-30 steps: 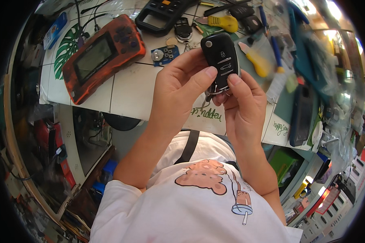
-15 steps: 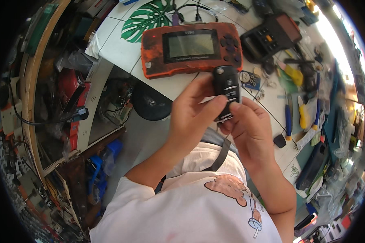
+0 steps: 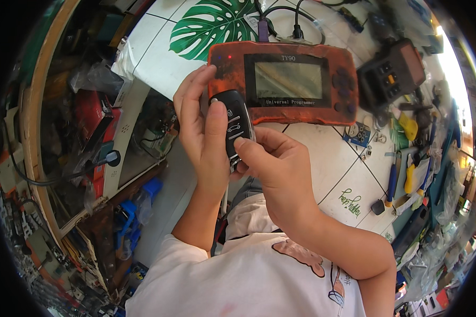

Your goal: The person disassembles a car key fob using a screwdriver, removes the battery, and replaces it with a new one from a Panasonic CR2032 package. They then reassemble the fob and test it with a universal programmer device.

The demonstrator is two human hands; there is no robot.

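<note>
A black car key fob (image 3: 234,120) with lock and trunk buttons is between my two hands, just in front of the tabletop. My left hand (image 3: 198,124) holds its left side, the thumb lying along its face and the fingers behind. From the right, my right hand (image 3: 280,161) pinches the fob's lower part, thumb on its lower face. Beyond the fob rests a red, worn handheld programmer (image 3: 349,79) with a grey screen (image 3: 288,80) and a small red light. Cables (image 3: 298,31) run to its far edge. The fob's back is hidden.
At the right of the white tiled table (image 3: 333,179) stands a black handheld device (image 3: 391,74). Near it lie a small blue circuit board (image 3: 357,134), yellow-handled tools (image 3: 409,177) and plastic bags. A cluttered shelf with a red box (image 3: 92,119) fills the left.
Both hands have moved left with the key fob, and its top now leans left. My left thumb lies higher on its face. The view has shifted, so the programmer appears further right.
</note>
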